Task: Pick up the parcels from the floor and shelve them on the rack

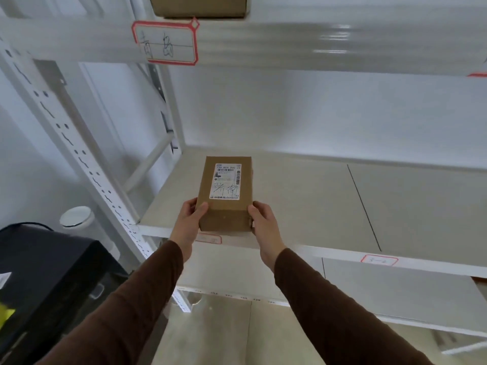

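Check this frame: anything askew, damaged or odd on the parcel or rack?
Nothing stands out. The parcel looks intact, its shipping label flat and facing up, held squarely by the left hand and right hand over the shelf near its front edge. Another box sits on the shelf above.

Brown labelled parcel (225, 193) lengthwise on rack (316, 204) shelf, apparently resting.

Single head view: you look forward and down, close on the rack (342, 201) shelf, floor (210, 333) below.
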The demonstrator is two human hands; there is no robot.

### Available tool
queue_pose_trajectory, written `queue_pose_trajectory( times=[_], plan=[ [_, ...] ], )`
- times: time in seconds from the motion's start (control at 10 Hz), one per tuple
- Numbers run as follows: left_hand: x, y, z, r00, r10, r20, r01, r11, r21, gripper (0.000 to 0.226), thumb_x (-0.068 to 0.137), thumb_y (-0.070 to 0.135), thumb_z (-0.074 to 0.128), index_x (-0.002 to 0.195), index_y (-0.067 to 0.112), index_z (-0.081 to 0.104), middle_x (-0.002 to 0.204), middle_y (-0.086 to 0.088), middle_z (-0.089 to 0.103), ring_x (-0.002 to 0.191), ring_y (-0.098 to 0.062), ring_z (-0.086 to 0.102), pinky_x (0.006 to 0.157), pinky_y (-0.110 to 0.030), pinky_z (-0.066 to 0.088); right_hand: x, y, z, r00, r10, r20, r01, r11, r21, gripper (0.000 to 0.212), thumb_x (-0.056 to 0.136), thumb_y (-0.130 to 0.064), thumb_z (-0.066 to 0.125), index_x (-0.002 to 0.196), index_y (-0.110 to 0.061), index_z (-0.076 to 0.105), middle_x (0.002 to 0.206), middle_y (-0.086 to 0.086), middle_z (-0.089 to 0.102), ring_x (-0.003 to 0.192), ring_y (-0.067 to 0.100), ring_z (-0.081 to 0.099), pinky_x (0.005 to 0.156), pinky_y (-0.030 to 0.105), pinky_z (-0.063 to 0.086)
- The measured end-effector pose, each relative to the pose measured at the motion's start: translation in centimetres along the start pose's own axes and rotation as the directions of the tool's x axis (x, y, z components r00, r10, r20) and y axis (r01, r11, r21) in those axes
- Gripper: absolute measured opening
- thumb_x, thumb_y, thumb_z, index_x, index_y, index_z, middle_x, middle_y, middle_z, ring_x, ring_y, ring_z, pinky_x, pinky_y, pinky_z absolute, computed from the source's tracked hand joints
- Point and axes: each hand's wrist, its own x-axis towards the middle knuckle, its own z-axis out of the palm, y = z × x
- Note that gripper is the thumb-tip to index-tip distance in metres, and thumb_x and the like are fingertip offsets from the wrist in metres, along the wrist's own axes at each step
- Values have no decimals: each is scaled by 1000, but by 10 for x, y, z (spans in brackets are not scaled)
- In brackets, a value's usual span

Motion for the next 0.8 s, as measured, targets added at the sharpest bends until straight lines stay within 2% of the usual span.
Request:
queue_pose_trajectory(
  times=[0.1,0.2,0.3,0.4,0.5,0.6,0.7,0.8],
  plan=[
    [29,1,-5,1000,-9,-10,9,1000,17,45,102,32,56,143,15,49,130,-7,64,111,-20,61,86,-29,51,25,-3,11,1000,9,12,-9,1000,-8,29,104,-29,55,131,-20,56,130,2,65,118,17,62,110,40,49],
    [51,0,-11,1000,-18,2,17,999,29,47,101,32,57,144,16,49,132,-6,64,114,-20,61,94,-32,49,42,-2,22,999,32,2,-32,999,-18,26,104,-28,55,129,-20,57,129,2,66,120,20,63,110,40,50],
    [65,-3,-15,999,-34,14,34,999,31,47,102,33,55,145,16,48,126,-1,64,111,-16,60,93,-30,46,53,2,29,999,46,-15,-46,999,-27,28,104,-28,55,131,-19,58,130,3,67,120,21,64,109,41,51],
    [75,-3,-18,999,-48,24,47,998,38,45,102,34,54,144,18,48,120,4,64,107,-13,60,85,-26,47,61,3,34,998,61,-21,-61,998,-34,34,105,-30,55,137,-18,57,130,2,66,119,20,63,109,41,51],
    [86,-3,-22,998,-54,43,51,997,52,47,102,35,55,145,18,47,125,1,63,115,-19,59,90,-28,46,66,5,38,997,73,-34,-75,996,-43,33,105,-30,54,136,-19,57,131,3,65,119,19,63,109,43,51],
    [93,-2,-27,996,-68,65,64,996,61,52,101,37,56,148,19,45,137,-5,60,124,-25,56,101,-35,45,66,2,39,996,86,-38,-88,994,-57,32,105,-32,54,135,-22,57,132,2,66,116,17,63,99,37,54],
    [95,-4,-35,991,-87,98,78,993,88,60,99,41,58,153,22,40,147,-6,55,126,-24,53,107,-38,42,60,-4,38,995,91,-30,-94,991,-92,32,106,-32,54,136,-22,55,126,-3,65,104,4,61,77,21,47],
    [93,7,-40,998,-29,60,15,975,220,64,97,47,59,154,25,37,156,-4,43,139,-28,44,113,-44,35,51,-24,29,998,11,-67,-22,985,-173,38,103,-32,57,139,-19,55,132,-2,63,110,9,61,90,25,47]
  ],
)
